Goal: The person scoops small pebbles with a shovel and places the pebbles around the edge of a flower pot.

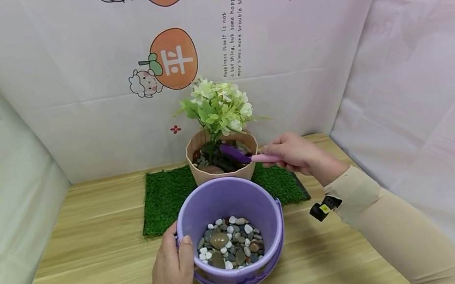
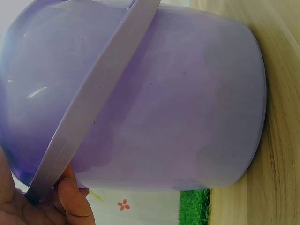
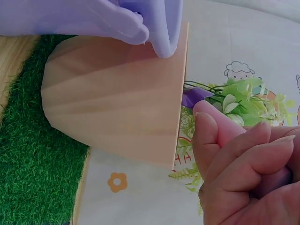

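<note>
A purple bucket (image 1: 227,199) stands on the table with white, grey and brown pebbles (image 1: 237,239) covering its bottom. My left hand (image 1: 171,265) grips its left rim, thumb over the edge, near where the bucket handle (image 2: 96,96) joins. My right hand (image 1: 294,154) holds the pink grip of a small purple trowel (image 1: 234,154). Its blade reaches over the right rim and into the beige flowerpot (image 3: 117,93) behind the bucket, among stones. Pale green-and-white flowers (image 1: 222,105) rise from that pot. In the right wrist view my fingers curl round the pink grip.
Under the pot lies a green turf mat (image 1: 165,201) on the wooden table (image 1: 94,262). A printed white cloth (image 1: 92,108) hangs behind, with more cloth at both sides. The bucket stands close in front of the pot.
</note>
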Available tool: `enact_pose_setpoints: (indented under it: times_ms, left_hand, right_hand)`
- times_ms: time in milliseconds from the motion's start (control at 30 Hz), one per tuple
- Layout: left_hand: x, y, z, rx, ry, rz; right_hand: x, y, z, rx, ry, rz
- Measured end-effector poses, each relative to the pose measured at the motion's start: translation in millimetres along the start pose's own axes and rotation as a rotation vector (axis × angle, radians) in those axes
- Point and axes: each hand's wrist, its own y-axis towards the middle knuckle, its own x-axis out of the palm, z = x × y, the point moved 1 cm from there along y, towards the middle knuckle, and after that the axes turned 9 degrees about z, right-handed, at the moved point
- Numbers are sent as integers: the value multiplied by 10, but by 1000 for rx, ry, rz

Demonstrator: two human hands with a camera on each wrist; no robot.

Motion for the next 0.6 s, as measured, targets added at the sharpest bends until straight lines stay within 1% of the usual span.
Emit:
enact_pose_setpoints:
  times_ms: [167, 367, 600]
  left_hand:
    - [7, 4, -11, 11, 0, 3]
    - [4, 6, -10, 13, 0, 0]
    - [9, 9, -11, 14, 2, -1]
  right_hand:
    - [-17, -19, -17, -12, 7, -26]
    - [-57, -39, -38, -7, -2, -37]
    - [-51, -59, -45, -6, 12, -35]
